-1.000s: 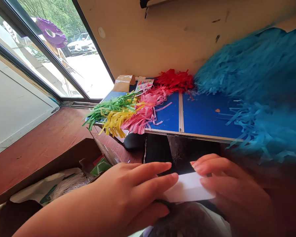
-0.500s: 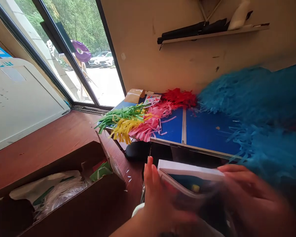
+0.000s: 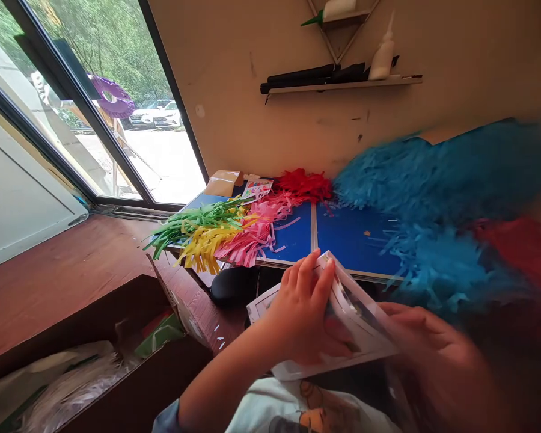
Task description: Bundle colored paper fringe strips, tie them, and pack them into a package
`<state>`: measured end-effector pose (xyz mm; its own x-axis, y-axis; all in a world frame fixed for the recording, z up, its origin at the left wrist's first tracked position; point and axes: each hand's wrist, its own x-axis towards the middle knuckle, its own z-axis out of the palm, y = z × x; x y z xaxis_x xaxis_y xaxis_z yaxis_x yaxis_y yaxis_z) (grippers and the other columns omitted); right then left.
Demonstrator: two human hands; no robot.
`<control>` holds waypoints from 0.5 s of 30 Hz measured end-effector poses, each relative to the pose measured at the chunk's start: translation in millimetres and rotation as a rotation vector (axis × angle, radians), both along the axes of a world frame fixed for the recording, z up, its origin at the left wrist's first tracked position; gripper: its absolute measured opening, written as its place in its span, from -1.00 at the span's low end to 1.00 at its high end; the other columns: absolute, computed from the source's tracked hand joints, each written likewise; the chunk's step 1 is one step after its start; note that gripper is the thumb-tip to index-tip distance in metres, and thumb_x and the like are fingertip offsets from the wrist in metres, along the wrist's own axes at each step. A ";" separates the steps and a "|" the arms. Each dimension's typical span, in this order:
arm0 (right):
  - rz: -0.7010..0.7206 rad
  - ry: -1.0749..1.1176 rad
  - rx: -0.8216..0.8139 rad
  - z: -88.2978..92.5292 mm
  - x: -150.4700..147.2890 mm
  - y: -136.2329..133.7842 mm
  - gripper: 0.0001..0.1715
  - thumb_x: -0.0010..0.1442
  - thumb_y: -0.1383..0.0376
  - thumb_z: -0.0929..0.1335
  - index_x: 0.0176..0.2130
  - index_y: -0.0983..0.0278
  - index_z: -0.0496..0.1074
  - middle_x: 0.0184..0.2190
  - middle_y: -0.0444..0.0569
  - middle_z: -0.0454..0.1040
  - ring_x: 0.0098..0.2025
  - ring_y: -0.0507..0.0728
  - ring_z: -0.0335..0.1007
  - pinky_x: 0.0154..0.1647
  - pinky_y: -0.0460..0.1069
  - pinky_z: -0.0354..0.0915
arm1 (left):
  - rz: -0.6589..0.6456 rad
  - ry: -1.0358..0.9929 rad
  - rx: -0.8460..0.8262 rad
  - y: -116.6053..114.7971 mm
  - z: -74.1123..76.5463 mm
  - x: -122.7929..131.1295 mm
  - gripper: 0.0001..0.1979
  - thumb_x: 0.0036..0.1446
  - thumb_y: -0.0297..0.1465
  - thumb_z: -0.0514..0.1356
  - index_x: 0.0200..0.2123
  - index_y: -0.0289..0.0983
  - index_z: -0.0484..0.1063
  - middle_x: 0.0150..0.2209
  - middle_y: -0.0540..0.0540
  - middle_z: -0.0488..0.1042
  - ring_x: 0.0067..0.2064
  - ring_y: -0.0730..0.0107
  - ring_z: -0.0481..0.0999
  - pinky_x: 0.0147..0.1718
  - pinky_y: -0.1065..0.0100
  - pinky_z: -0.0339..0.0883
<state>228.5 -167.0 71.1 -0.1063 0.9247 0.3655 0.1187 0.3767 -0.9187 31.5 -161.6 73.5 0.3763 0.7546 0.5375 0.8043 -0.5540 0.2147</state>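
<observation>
In front of my body I hold a flat white packet with a shiny, clear plastic surface. It is tilted, and its exact kind is hard to make out. My left hand grips it from the left, fingers over the upper edge and the thumb side lower on its face. At its right end, my right hand is closed round the edge, its fingers partly blurred. Part of the packet lies hidden behind my left hand and forearm. Dark, see-through plastic shows below it.
A blue folding table bears green, yellow, pink and red paper fringes, plus a large blue fringed piece. An open cardboard box stands at lower left, near a black stool. A shelf hangs above.
The packet has turned in my hands, its top edge now slanting down to the right. My left hand has moved up over it. The view has swung to the right.
</observation>
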 end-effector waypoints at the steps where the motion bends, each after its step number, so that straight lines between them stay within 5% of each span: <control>1: 0.057 0.054 -0.192 -2.9 0.7 1.7 -0.85 0.02 0.24 0.41 -0.38 0.28 0.47 -0.31 0.03 0.55 -0.42 0.16 0.50 -0.50 -0.04 0.43 | -0.085 0.057 -0.059 3.6 6.9 -6.6 0.29 -0.46 0.11 0.32 0.22 -0.43 -0.18 0.17 -0.60 0.01 0.18 -0.36 0.08 0.03 -0.21 0.12; 3: 0.169 0.119 -0.506 -12.1 -0.4 4.2 -0.70 -0.03 0.18 0.44 -0.27 0.27 0.47 -0.26 0.03 0.54 -0.33 0.16 0.49 -0.38 -0.03 0.42 | -0.230 0.153 -0.172 6.1 13.0 -14.9 0.24 -0.41 0.10 0.32 0.23 -0.42 -0.14 0.18 -0.53 0.04 0.18 -0.26 0.11 0.05 -0.13 0.13; 6: 0.262 0.099 -0.606 -30.7 -6.9 5.1 -0.58 -0.04 0.13 0.44 -0.16 0.25 0.47 -0.19 0.03 0.51 -0.17 0.19 0.44 -0.18 0.01 0.37 | -0.354 0.210 -0.282 0.8 -1.8 -15.5 0.23 -0.42 0.07 0.34 0.23 -0.42 -0.10 0.20 -0.52 0.03 0.17 -0.22 0.13 0.05 -0.09 0.13; 11: 0.190 0.146 -0.685 -64.3 -18.8 1.5 -0.51 -0.02 0.03 0.41 -0.14 0.24 0.47 -0.21 0.02 0.51 -0.22 0.18 0.42 -0.17 0.02 0.33 | -0.292 0.135 -0.297 -13.7 -48.5 -7.4 0.27 -0.38 0.11 0.30 0.23 -0.52 -0.20 0.21 -0.58 0.00 0.19 -0.21 0.10 0.07 -0.09 0.10; 15: 0.160 0.208 -0.760 -82.1 -22.2 -1.3 -0.44 -0.06 -0.02 0.41 -0.14 0.26 0.45 -0.27 0.00 0.51 -0.33 0.14 0.42 -0.27 -0.01 0.33 | -0.258 0.121 -0.267 -17.8 -62.9 -4.3 0.23 -0.30 0.17 0.22 0.21 -0.56 -0.18 0.22 -0.56 0.00 0.20 -0.15 0.09 0.09 -0.06 0.07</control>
<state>206.3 -168.3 -11.0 -0.2571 0.9080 -0.3308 -0.0855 -0.3624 -0.9281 27.2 -179.4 10.7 0.6207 0.7342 0.2753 0.6741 -0.6789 0.2910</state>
